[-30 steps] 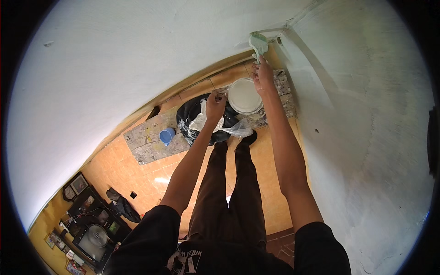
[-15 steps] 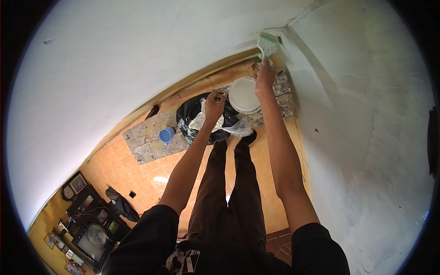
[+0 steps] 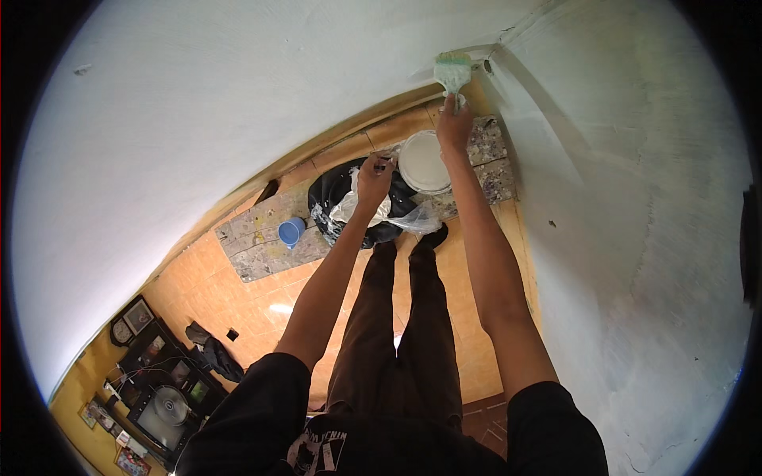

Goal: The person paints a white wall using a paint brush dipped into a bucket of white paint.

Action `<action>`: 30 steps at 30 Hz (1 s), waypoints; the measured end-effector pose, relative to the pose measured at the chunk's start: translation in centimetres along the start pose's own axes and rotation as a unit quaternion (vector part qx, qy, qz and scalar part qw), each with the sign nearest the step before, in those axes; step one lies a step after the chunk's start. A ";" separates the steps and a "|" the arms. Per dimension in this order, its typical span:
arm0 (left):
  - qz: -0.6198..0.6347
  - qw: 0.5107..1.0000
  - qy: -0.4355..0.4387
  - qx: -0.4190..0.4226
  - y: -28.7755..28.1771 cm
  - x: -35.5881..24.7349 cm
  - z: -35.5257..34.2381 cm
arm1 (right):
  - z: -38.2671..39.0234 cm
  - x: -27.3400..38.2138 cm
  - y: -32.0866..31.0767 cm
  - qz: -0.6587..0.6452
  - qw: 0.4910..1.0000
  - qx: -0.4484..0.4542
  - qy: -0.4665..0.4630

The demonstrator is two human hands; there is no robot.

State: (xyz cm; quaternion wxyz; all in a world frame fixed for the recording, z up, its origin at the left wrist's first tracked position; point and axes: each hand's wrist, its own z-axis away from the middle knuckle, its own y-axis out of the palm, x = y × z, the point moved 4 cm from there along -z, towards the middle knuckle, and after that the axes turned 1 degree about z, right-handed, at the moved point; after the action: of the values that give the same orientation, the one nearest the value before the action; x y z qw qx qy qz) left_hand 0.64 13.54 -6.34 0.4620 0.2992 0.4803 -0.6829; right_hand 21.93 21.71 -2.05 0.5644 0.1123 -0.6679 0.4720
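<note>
My right hand (image 3: pixel 454 120) grips a paintbrush (image 3: pixel 452 73) smeared pale green-white, its bristles up at the white wall (image 3: pixel 294 71) near the corner. Below that hand is a round container of white paint (image 3: pixel 422 165). My left hand (image 3: pixel 373 174) is closed at the left of this container, by its rim; what its fingers hold, if anything, I cannot make out. Beneath that hand lies a black bag or sheet (image 3: pixel 325 202) with crumpled white and clear plastic (image 3: pixel 417 218) on it.
A paint-spattered plank (image 3: pixel 246 254) carries these things and a blue cup (image 3: pixel 290 232) above the orange tiled floor (image 3: pixel 278 301). The right wall (image 3: pixel 619 198) meets the facing wall at a cracked corner. At lower left stand a dark cabinet (image 3: pixel 151 373), a fan (image 3: pixel 171 404) and picture frames.
The brush in my right hand shifted right about half a second ago and is now back a little left and higher. My left hand has barely moved.
</note>
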 end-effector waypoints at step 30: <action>-0.037 0.999 0.003 -0.009 -1.1 0.2 1.0 | 1.1 -0.5 0.2 -0.035 0.997 -0.022 0.066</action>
State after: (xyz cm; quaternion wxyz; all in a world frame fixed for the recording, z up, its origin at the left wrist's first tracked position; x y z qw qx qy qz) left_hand -0.38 12.64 -5.70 0.4375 0.2795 0.4984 -0.6943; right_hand 21.25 20.81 -2.54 0.6256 0.0923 -0.6351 0.4436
